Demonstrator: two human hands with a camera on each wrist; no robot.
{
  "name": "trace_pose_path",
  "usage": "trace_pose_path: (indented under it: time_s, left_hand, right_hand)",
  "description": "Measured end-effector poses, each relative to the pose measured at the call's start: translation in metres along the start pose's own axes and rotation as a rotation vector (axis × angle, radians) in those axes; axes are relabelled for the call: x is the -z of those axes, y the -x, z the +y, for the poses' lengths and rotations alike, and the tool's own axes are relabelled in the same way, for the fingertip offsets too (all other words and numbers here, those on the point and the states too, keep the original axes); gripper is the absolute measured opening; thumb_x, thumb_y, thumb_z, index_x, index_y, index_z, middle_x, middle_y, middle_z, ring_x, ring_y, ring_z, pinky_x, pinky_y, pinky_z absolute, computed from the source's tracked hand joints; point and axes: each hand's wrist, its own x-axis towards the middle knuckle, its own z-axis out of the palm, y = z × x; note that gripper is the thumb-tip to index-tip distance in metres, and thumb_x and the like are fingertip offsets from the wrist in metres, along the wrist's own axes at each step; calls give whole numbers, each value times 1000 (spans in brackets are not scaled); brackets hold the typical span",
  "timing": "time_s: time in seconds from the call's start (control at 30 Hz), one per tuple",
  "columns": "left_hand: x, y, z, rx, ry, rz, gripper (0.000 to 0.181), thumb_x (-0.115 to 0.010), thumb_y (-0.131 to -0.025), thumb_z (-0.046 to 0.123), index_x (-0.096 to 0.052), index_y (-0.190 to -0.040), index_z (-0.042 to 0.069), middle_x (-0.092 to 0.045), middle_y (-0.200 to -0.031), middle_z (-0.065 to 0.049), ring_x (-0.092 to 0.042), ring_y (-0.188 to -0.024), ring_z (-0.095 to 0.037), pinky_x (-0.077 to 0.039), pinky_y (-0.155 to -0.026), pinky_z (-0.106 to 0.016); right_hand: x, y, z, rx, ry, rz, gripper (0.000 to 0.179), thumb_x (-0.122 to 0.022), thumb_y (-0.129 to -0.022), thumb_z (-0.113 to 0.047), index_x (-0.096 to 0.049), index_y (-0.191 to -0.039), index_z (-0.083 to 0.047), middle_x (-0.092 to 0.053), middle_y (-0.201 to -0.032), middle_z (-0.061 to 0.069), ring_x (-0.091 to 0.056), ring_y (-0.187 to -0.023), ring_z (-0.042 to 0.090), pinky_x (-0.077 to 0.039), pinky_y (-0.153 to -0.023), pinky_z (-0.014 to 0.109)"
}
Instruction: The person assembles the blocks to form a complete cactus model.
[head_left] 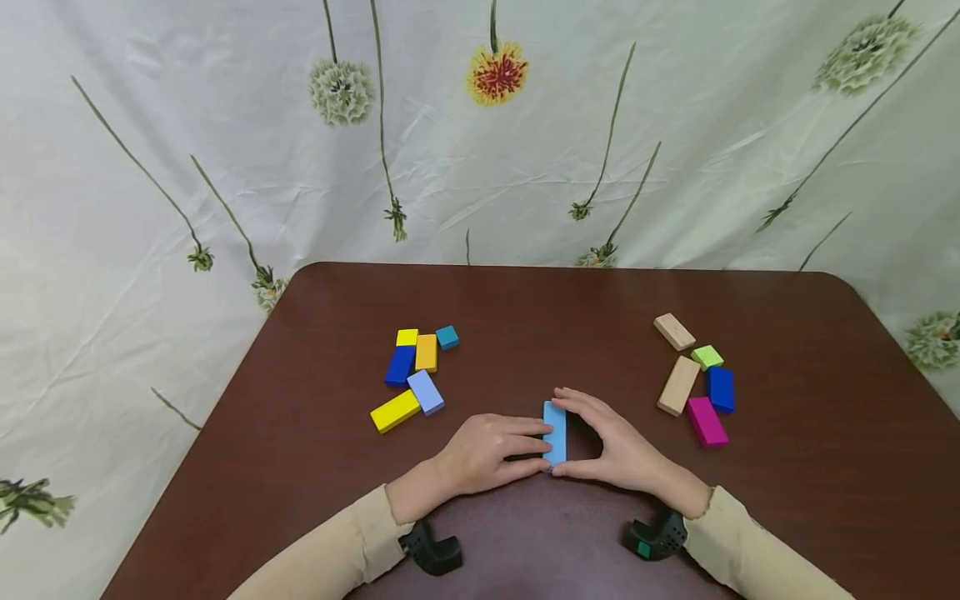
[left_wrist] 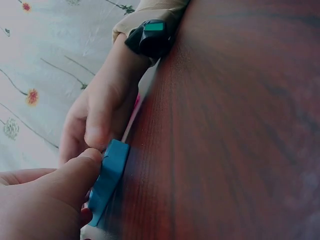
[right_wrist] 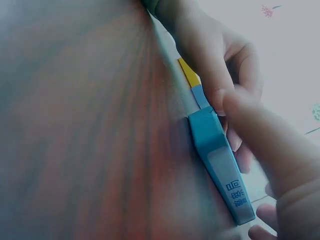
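A light blue block (head_left: pixel 555 435) lies lengthwise away from me on the table, between my two hands. My left hand (head_left: pixel 487 452) comes from the left, its fairly straight fingers touching the block's long left side. Its thumb (left_wrist: pixel 82 167) is at the near end. My right hand (head_left: pixel 618 450) spans the block from the right, thumb at the near end and forefinger by the far end. In the right wrist view, dark printed characters show on the block's side (right_wrist: pixel 227 175).
On the left of the brown table (head_left: pixel 555 312) lies a group of blocks, including a yellow block (head_left: pixel 395 412) and a periwinkle block (head_left: pixel 426 392). Another group at right includes a magenta block (head_left: pixel 707 422) and a plain wooden block (head_left: pixel 678 386). A flowered cloth (head_left: pixel 450 150) hangs behind.
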Motion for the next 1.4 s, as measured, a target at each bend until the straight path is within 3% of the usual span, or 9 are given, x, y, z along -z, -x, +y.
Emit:
trace_pose_path:
  time_s: [0.13,0.23,0.63,1.0,1.4]
  left_hand:
    - [0,-1,0,-8,-24,4,27,-65,-88,35,-74,-106,18,-65,-117,3,-58,-108,-4,-47,-88,-20]
    - [0,0,1,-11,-38,13,27,-66,-87,36,-74,-105,18,-66,-115,3,-59,-107,-4,-47,-87,-20]
    - [-3,3,5,-15,-14,54,24,-69,-85,35,-76,-100,17,-67,-111,2,-60,-106,-5,-48,-86,-21]
    - [-3,3,10,-82,-31,80,23,-69,-85,37,-77,-94,17,-69,-106,2,-61,-105,-6,-48,-86,-20]
    - [-5,5,9,-60,-16,84,26,-69,-85,38,-76,-96,16,-68,-109,1,-59,-110,-9,-48,-88,-23]
  right_hand:
    - [1,7,1,12,60,24,54,-74,-81,-37,-57,-128,-16,-43,-142,3,-43,-128,21,-41,-96,47]
    - [2,11,1,26,93,34,47,-72,-82,-37,-62,-123,-16,-47,-139,0,-48,-124,19,-45,-94,44]
    - [3,17,3,139,140,29,47,-73,-81,-38,-65,-121,-15,-53,-135,3,-52,-120,18,-48,-90,41]
    - [2,23,1,224,138,39,45,-75,-79,-37,-67,-118,-15,-57,-130,2,-55,-117,18,-50,-87,39]
    - [1,22,0,212,133,45,46,-74,-80,-36,-66,-120,-14,-56,-131,3,-55,-117,18,-49,-88,39]
